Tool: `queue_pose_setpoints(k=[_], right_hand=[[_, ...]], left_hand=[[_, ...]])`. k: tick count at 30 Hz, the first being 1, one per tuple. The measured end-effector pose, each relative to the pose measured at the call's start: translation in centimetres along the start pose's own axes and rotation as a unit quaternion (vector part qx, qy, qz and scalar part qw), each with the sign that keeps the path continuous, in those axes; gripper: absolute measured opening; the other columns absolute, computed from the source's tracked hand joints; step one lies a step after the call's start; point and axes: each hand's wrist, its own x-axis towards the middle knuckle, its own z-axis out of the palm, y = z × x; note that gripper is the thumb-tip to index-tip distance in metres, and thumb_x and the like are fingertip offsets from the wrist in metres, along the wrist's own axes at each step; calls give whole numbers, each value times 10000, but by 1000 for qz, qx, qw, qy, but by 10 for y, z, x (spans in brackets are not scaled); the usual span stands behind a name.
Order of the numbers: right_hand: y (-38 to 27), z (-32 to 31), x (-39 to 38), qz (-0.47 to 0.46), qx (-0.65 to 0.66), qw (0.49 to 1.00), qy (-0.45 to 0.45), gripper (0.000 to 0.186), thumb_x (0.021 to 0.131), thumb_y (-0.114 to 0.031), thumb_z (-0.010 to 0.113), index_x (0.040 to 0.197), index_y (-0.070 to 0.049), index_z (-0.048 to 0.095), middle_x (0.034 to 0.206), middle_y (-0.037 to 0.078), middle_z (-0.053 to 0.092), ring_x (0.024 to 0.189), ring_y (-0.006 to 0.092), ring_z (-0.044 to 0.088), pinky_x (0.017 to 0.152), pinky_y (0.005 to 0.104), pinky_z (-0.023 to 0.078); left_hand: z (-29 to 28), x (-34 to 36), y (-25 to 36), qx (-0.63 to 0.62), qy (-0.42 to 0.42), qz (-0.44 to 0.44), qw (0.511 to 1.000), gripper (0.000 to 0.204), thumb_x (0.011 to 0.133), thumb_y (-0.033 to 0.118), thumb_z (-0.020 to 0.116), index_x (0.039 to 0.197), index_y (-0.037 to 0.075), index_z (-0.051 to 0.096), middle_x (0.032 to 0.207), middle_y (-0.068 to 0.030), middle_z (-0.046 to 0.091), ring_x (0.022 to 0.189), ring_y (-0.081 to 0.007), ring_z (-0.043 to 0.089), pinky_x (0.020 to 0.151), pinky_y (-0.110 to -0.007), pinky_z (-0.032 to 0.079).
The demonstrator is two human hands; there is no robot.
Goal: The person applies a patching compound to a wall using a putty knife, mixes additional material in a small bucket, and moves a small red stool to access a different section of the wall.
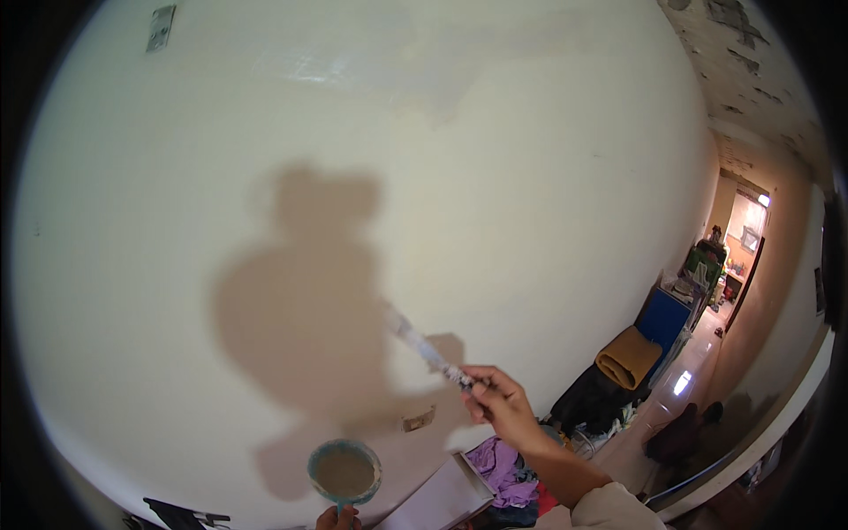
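The right hand [501, 405] has its fingers [481, 386] clenched on a paintbrush [424, 349], which slants up-left from them onto the wall [530, 177]. The left hand's [337, 518] fingers grip a paint cup [344, 473] just above them.

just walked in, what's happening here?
A person stands facing a cream wall and holds a paintbrush in the right hand, with the bristle end up against the wall. The left hand, only partly in view at the lower edge, holds a small teal pot of pale paint by its handle. A glossier patch shows near the top of the wall. To the right, a hallway with a blue cabinet and piled clothes runs off.
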Motion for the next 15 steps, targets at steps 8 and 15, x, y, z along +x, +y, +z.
queue_pose_setpoints(k=[8, 15], right_hand=[[-93, -6, 50, -296, -115, 929, 190, 343, 1040, -220, 572, 1309, -7, 570, 934, 36, 655, 617, 47, 514, 498, 201, 394], [-218, -34, 108, -480, -283, 760, 335, 228, 979, -191, 656, 1040, 27, 686, 822, 58, 692, 607, 70, 549, 544, 247, 458]], left_hand=[[-3, -6, 30, -229, -2, -221, 948, 281, 977, 266, 564, 1049, 11, 659, 754, -7, 586, 649, -122, 548, 549, -271, 441], [-11, -19, 49, -237, 9, -231, 944, 296, 980, 287, 555, 1026, 12, 650, 720, -9, 576, 618, -111, 511, 528, -264, 410]])
